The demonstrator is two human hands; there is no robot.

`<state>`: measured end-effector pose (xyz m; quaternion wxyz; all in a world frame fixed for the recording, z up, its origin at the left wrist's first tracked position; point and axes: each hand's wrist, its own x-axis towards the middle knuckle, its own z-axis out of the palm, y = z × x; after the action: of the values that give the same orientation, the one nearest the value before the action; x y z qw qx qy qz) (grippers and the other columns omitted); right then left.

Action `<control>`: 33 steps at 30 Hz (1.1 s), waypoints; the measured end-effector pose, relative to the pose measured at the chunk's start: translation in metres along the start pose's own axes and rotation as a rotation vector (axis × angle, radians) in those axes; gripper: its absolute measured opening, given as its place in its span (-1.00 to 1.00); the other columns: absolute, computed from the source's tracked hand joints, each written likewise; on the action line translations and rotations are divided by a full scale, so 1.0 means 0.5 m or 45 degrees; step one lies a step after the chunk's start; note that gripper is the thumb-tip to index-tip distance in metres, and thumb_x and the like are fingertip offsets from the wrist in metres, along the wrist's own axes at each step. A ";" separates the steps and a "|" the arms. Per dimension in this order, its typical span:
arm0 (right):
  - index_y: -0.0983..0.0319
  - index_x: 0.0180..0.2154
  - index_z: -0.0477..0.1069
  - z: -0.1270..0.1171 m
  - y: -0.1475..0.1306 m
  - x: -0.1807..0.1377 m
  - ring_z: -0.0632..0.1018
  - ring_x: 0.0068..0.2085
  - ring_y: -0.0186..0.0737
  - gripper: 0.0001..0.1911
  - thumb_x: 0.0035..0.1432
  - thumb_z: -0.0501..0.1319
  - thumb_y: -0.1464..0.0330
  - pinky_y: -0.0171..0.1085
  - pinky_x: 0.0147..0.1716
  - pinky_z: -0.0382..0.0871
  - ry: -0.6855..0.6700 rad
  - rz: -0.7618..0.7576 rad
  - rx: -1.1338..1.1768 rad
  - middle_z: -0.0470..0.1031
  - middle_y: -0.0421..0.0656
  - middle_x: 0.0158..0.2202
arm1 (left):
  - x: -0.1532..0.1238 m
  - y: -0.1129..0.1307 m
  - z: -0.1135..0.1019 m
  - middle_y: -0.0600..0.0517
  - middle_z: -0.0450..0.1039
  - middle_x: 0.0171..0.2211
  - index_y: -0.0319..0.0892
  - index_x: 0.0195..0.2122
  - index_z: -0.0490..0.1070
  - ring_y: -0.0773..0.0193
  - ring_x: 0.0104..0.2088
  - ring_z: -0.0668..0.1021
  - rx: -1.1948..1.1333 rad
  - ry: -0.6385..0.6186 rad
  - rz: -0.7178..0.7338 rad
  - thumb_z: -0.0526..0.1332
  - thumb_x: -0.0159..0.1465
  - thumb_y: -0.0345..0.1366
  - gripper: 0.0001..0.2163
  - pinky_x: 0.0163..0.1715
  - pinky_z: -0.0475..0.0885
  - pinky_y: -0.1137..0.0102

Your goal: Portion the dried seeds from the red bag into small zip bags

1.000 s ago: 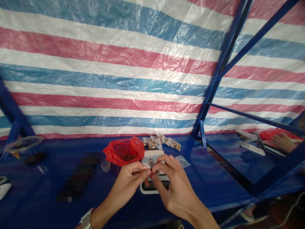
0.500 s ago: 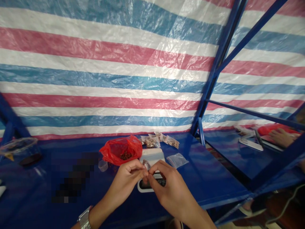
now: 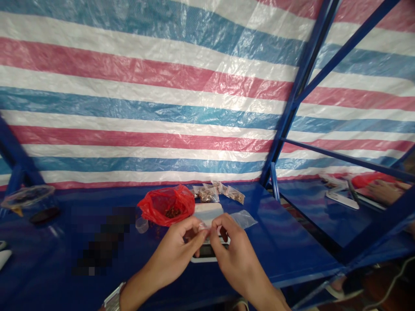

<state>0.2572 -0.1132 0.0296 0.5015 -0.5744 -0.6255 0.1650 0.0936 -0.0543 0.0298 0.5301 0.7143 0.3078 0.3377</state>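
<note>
Head camera view: the person's left hand and right hand meet in front of the body, each with thumb and fingers pinched together on a small clear plastic bag. The bag lies right between the two sets of fingertips, mostly covered by them, so how full it is cannot be told. Both hands are above a white kitchen scale with a dark display panel; its platform shows just beyond the fingers and its panel below them.

Beyond the left hand, just left of the scale, an open red plastic bag holds small dark brown pieces. A small clear plastic cup stands beside its left side. Behind the scale lies a cluster of clear plastic packets with brownish contents. Just beyond the right hand, a flat clear plastic bag lies on the glossy blue table. Well apart at far left sits a round clear plastic tub. At far right, a co-worker's hand is by a red plastic sheet or bag.
</note>
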 end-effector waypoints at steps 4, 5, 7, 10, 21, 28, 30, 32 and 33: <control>0.17 -0.37 0.33 0.008 0.003 0.007 0.40 -0.40 -0.24 -0.78 0.35 0.09 0.26 -0.27 -0.38 0.25 0.147 -0.072 -0.105 0.38 -0.19 -0.40 | 0.002 0.004 0.003 0.14 0.27 -0.54 -0.15 -0.48 0.31 0.36 -0.49 0.37 0.009 0.077 0.020 0.26 0.29 -0.05 -0.68 -0.47 0.26 0.48; 0.17 -0.38 0.33 0.011 0.001 0.007 0.41 -0.41 -0.25 -0.74 0.37 0.09 0.22 -0.27 -0.39 0.26 0.146 -0.044 -0.062 0.37 -0.19 -0.41 | 0.004 0.005 0.002 0.15 0.28 -0.54 -0.15 -0.48 0.30 0.36 -0.50 0.36 -0.011 0.117 0.025 0.27 0.27 -0.05 -0.68 -0.48 0.25 0.49; 0.16 -0.36 0.34 0.019 -0.003 0.004 0.41 -0.45 -0.26 -0.66 0.38 0.09 0.10 -0.29 -0.43 0.28 0.132 0.082 0.095 0.37 -0.22 -0.45 | 0.007 0.008 -0.005 0.13 0.34 -0.53 -0.14 -0.46 0.30 0.34 -0.49 0.41 -0.098 0.196 0.016 0.26 0.26 -0.03 -0.68 -0.46 0.30 0.47; 0.16 -0.14 0.37 0.036 -0.008 -0.001 0.47 -0.47 -0.26 -0.56 0.31 0.13 -0.08 -0.30 -0.51 0.32 0.089 0.390 0.444 0.45 -0.22 -0.41 | 0.006 0.020 -0.026 0.09 0.46 -0.43 -0.14 -0.40 0.37 0.28 -0.37 0.52 -0.240 0.323 0.026 0.25 0.26 -0.08 -0.75 -0.30 0.42 0.42; 0.18 -0.05 0.35 0.163 0.006 0.146 0.62 -0.36 -0.18 -0.44 -0.02 0.46 0.12 -0.18 -0.31 0.56 0.014 0.586 1.037 0.56 -0.18 -0.29 | 0.018 -0.044 -0.120 0.02 0.53 -0.27 -0.12 -0.14 0.36 0.17 -0.23 0.59 0.158 0.862 0.196 0.21 0.32 -0.05 -0.75 -0.16 0.47 0.30; 0.13 -0.03 0.37 0.233 0.062 0.234 0.65 -0.19 -0.10 -0.61 0.06 0.31 0.38 -0.14 -0.12 0.49 -0.026 -0.003 0.170 0.62 -0.17 -0.20 | 0.023 -0.088 -0.149 -0.17 0.52 0.08 -0.16 0.12 0.39 -0.14 0.13 0.43 1.182 1.009 0.189 0.23 0.35 -0.14 -0.63 0.14 0.32 0.00; 0.11 -0.12 0.40 0.236 0.056 0.228 0.64 -0.16 -0.11 -0.73 0.10 0.29 0.39 -0.16 -0.11 0.46 -0.097 -0.043 0.044 0.62 -0.20 -0.22 | 0.034 -0.103 -0.142 -0.20 0.48 0.16 -0.19 0.21 0.34 -0.23 0.20 0.37 1.371 0.946 0.113 0.28 0.31 -0.10 -0.51 0.18 0.24 -0.07; 0.11 -0.18 0.40 0.236 0.048 0.219 0.63 -0.16 -0.11 -0.80 0.11 0.28 0.39 -0.17 -0.11 0.43 -0.120 -0.065 -0.034 0.61 -0.22 -0.21 | 0.050 -0.119 -0.136 -0.25 0.49 0.17 -0.26 0.24 0.32 -0.26 0.23 0.34 1.459 0.887 0.049 0.29 0.30 -0.08 -0.44 0.20 0.20 -0.10; 0.11 -0.19 0.40 0.235 0.044 0.215 0.63 -0.17 -0.12 -0.81 0.11 0.28 0.40 -0.17 -0.12 0.42 -0.132 -0.067 -0.063 0.61 -0.23 -0.22 | 0.058 -0.126 -0.133 -0.28 0.51 0.13 -0.29 0.24 0.32 -0.26 0.24 0.34 1.475 0.872 0.012 0.29 0.30 -0.10 -0.44 0.20 0.19 -0.10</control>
<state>0.1909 0.0318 0.0073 0.4583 -0.5608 -0.6693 0.1658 0.0514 0.0212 -0.0126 -0.0678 0.7374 0.5868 0.3277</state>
